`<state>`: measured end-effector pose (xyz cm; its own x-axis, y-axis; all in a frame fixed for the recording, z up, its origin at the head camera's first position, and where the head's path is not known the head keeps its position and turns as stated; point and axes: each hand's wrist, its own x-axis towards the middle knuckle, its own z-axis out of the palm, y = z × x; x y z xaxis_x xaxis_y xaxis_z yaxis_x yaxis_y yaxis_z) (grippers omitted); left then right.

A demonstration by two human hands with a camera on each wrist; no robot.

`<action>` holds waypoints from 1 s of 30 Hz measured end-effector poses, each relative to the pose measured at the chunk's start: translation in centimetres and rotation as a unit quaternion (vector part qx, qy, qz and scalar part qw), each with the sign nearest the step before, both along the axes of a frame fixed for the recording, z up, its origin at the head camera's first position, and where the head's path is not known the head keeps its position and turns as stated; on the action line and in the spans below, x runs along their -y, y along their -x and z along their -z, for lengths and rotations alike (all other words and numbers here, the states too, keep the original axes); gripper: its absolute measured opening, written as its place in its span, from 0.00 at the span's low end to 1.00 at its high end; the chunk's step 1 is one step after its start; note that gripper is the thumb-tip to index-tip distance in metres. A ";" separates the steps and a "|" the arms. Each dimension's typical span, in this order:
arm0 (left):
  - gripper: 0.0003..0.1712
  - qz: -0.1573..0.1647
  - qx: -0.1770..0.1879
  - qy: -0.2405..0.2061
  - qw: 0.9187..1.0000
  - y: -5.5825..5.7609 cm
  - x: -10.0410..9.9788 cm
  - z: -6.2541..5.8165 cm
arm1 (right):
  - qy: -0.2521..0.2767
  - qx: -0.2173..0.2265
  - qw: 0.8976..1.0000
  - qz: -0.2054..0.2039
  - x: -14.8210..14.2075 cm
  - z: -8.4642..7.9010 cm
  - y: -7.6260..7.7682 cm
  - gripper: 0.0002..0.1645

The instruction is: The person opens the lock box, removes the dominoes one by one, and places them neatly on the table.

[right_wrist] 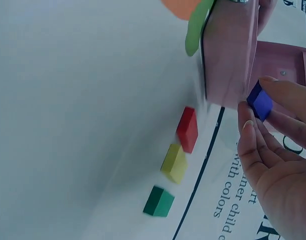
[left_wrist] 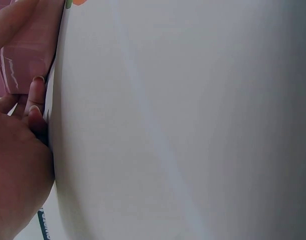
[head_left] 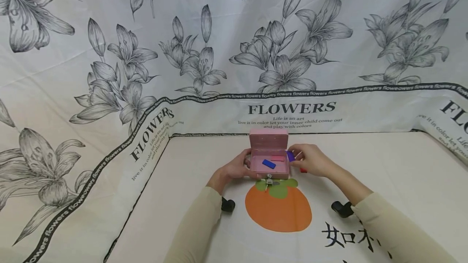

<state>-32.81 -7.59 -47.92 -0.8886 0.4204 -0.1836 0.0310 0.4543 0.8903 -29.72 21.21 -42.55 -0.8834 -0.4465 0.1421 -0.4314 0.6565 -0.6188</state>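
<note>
A small pink metal box stands on the table with its lid raised. Inside it lie a blue block and a pinkish-red block. My left hand holds the box at its left side, thumb toward the front; the left wrist view shows fingertips against the box wall. Between thumb and fingers my right hand pinches a purple-blue block at the box's right rim. A red block, a yellow block and a green block lie in a row to the right of the box.
A lock with keys hangs on the box front. The tablecloth bears a printed orange persimmon and black characters. Flower-printed cloth rises behind and at the sides. Black wrist devices sit below each hand.
</note>
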 end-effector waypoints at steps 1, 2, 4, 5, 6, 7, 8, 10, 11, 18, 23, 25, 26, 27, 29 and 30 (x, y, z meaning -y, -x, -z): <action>0.61 0.000 -0.002 0.000 1.000 0.0 0.0 0.0 | -0.001 0.000 1.000 0.002 -0.3 0.0 -0.1 0.23; 0.61 0.000 -0.003 0.000 1.000 0.0 0.1 0.1 | -0.003 0.001 1.000 0.005 -0.5 0.0 -0.1 0.22; 0.61 0.001 -0.005 0.001 1.000 0.0 0.1 0.1 | -0.005 0.001 1.000 0.010 -1.0 0.0 -0.2 0.23; 0.61 0.000 -0.005 0.000 1.000 0.1 0.2 0.1 | -0.007 0.001 1.000 0.009 -1.2 0.0 -0.3 0.23; 0.61 0.000 -0.006 -0.002 1.000 0.0 0.2 0.2 | -0.010 0.001 1.000 0.012 -1.5 0.1 -0.3 0.23; 0.61 -0.001 -0.005 -0.003 1.000 0.0 0.2 0.2 | -0.013 0.002 1.000 0.015 -1.7 0.1 -0.3 0.23; 0.61 -0.001 -0.005 -0.003 1.000 0.0 0.2 0.1 | -0.016 0.003 1.000 0.019 -2.0 0.1 -0.4 0.23; 0.61 -0.001 -0.005 -0.004 1.000 0.0 0.2 0.1 | -0.021 0.004 1.000 0.022 -2.4 0.1 -0.5 0.23; 0.61 -0.001 -0.005 -0.003 1.000 0.0 0.2 0.1 | -0.024 0.003 0.999 0.023 -2.7 0.1 -0.6 0.24; 0.62 -0.003 -0.003 0.003 1.000 -0.1 0.1 -0.1 | -0.035 -0.001 0.999 0.035 -4.2 0.0 -1.3 0.24; 0.62 0.002 -0.004 0.003 1.000 -0.2 0.1 0.0 | -0.050 0.002 0.997 0.051 -5.2 0.3 -1.5 0.25; 0.62 0.003 -0.003 0.000 1.000 -0.1 0.1 0.0 | -0.052 -0.001 0.997 0.055 -5.6 0.5 -1.6 0.25; 0.62 0.003 -0.002 0.000 1.000 -0.1 0.1 0.0 | -0.053 -0.004 0.997 0.055 -5.8 0.5 -1.6 0.25; 0.62 0.003 -0.002 -0.002 1.000 -0.1 0.1 0.0 | -0.053 -0.006 0.997 0.055 -6.0 0.6 -1.6 0.24; 0.62 0.003 -0.002 0.000 1.000 0.0 0.1 0.1 | -0.056 -0.012 0.997 0.057 -6.5 0.7 -1.6 0.24; 0.62 0.004 -0.002 0.001 1.000 0.0 0.0 0.1 | -0.059 -0.013 0.996 0.058 -6.7 0.7 -1.7 0.24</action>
